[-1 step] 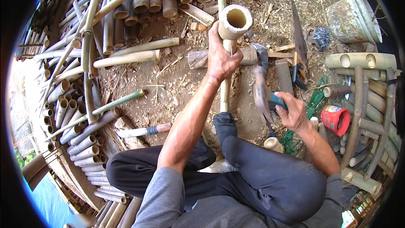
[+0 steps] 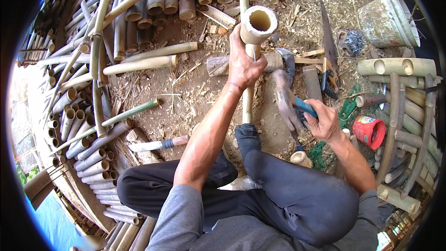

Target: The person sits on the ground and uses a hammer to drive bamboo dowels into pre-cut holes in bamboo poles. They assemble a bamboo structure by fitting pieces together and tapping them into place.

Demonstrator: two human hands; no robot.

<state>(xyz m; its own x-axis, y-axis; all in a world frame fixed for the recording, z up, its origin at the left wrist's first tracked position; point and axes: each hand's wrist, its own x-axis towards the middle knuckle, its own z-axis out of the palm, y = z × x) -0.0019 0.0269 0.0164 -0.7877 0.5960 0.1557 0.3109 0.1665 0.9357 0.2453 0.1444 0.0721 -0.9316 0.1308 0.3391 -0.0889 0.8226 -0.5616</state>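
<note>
My left hand (image 2: 245,62) is closed round a slim bamboo pole (image 2: 248,104), just below a wide, short bamboo tube (image 2: 254,34) whose open end faces up at me. A thin shiny pin, perhaps a nail, shows by my thumb. The pole crosses over a short log (image 2: 217,66), and its near end reaches my dark-covered foot (image 2: 247,140). To the right, my right hand (image 2: 324,121) grips a hammer (image 2: 305,107) by its blue handle. The hammer's head is smeared by motion and hangs in the air, apart from the pole.
A saw (image 2: 330,51) and a hooked blade (image 2: 288,62) lie beyond the hammer. A knife (image 2: 158,144) rests left of my forearm. Bamboo stacks (image 2: 95,167) line the left side; a red bucket (image 2: 369,131), a whitish bucket (image 2: 384,21) and a bamboo frame (image 2: 396,111) stand at right.
The hammer has shifted slightly up and to the left, with more of its blue handle showing. My left hand and the bamboo have stayed where they were.
</note>
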